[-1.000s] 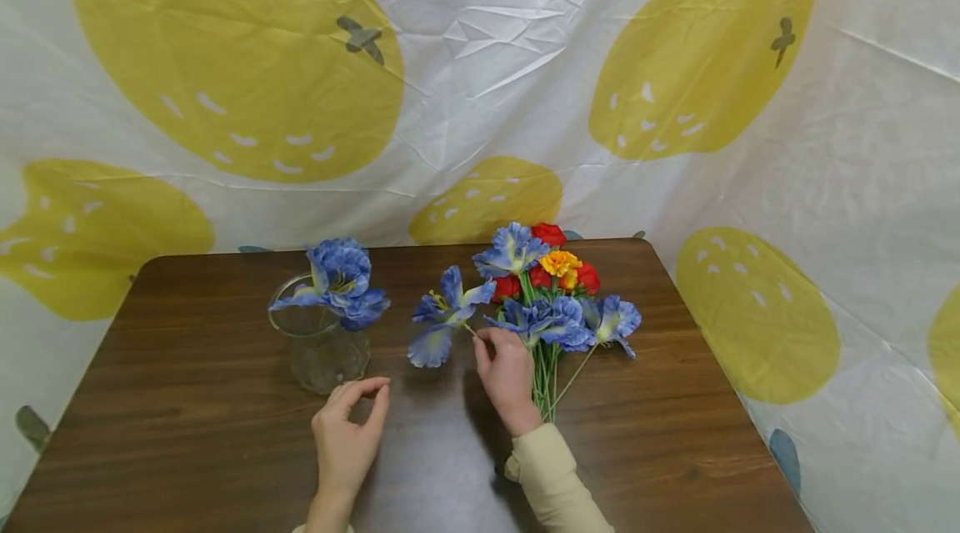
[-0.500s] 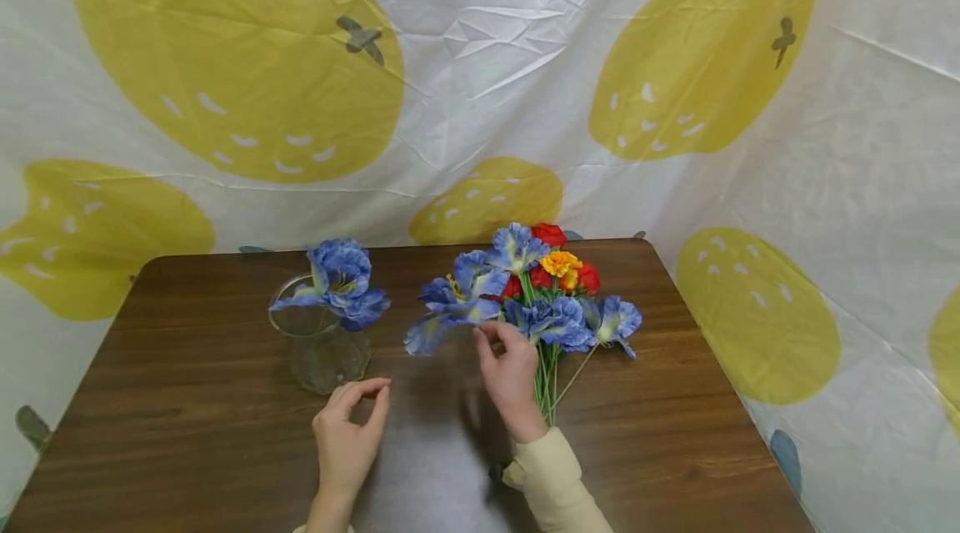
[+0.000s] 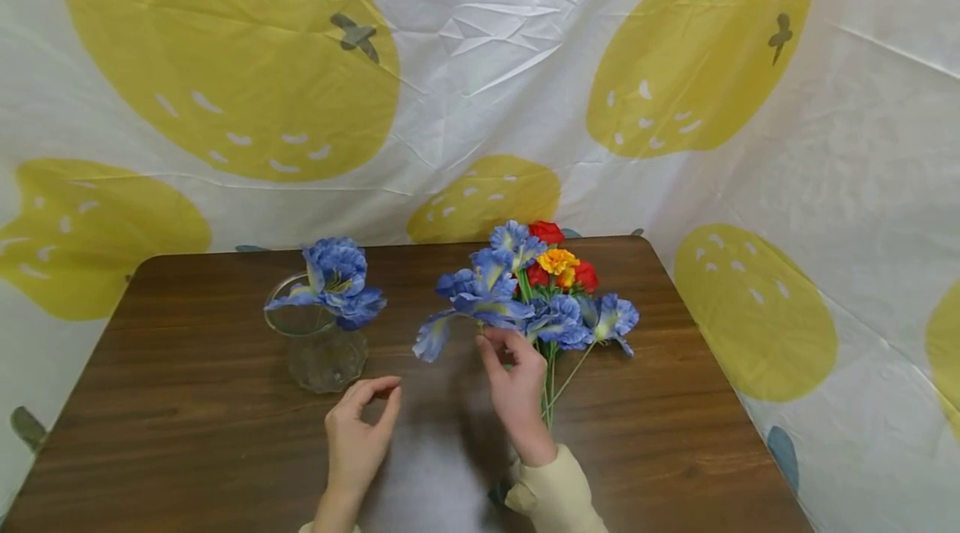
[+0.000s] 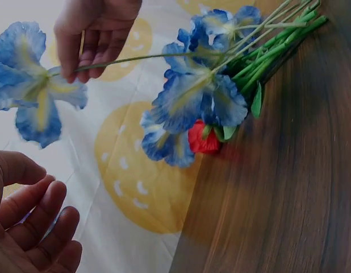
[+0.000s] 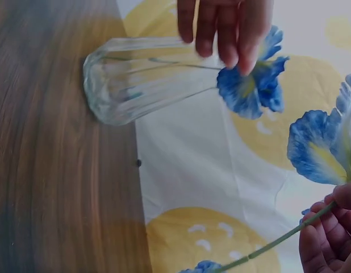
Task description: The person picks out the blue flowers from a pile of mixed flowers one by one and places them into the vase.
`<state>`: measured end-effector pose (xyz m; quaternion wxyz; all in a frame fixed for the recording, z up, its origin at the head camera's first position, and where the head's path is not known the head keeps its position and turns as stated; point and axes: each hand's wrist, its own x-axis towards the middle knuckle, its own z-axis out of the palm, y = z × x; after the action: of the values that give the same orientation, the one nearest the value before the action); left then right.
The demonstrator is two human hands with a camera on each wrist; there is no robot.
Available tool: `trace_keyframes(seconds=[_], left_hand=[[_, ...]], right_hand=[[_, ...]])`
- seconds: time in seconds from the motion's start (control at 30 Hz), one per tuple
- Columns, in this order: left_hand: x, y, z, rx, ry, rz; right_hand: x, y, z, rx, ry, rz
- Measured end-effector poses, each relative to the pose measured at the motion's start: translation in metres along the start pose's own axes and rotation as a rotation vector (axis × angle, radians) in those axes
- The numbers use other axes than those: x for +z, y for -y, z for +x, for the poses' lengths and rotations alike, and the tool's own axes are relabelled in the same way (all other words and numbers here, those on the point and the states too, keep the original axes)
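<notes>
Above the table (image 3: 187, 399), near its middle, the right hand (image 3: 517, 383) pinches the thin green stem of a blue iris (image 3: 480, 299) just under the bloom, fingers and thumb closed on it; the bloom hangs clear of the wood, just left of the bunch (image 3: 558, 299) of blue, red and orange flowers lying flat at the right. The left hand (image 3: 360, 433) hovers low beside it, fingers loosely curled with thumb and forefinger apart, holding nothing. The vase (image 3: 318, 345), clear ribbed glass, stands upright at the left with one blue flower (image 3: 337, 283) already in it, its head leaning over the rim. The iris looks like cloth and plastic: very light, petals soft and floppy, stem springy and likely to bend if gripped far from the head. Taking it on the stem, not the petals, seems the safe hold. The vase is the breakable piece, and being light it may tip if a stem knocks its rim
</notes>
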<state>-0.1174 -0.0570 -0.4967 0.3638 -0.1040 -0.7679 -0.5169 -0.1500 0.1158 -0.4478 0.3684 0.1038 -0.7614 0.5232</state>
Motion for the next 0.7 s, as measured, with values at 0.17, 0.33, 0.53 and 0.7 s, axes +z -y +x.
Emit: trace_keyframes(seconds=[0.17, 0.33, 0.53, 0.7], left_hand=[[0.008, -0.005, -0.003, -0.015, 0.078, -0.036], [0.017, -0.016, -0.003, -0.031, 0.139, -0.063], [0.023, -0.02, -0.005, -0.027, 0.18, -0.115], [0.027, -0.016, -0.009, -0.024, 0.2, -0.151]], right_hand=[[-0.005, 0.024, 0.004, 0.016, 0.003, 0.031], [-0.008, 0.03, 0.004, 0.011, 0.011, 0.082], [-0.008, 0.031, 0.004, 0.001, 0.009, 0.116], [-0.004, 0.015, -0.002, -0.007, 0.001, 0.144]])
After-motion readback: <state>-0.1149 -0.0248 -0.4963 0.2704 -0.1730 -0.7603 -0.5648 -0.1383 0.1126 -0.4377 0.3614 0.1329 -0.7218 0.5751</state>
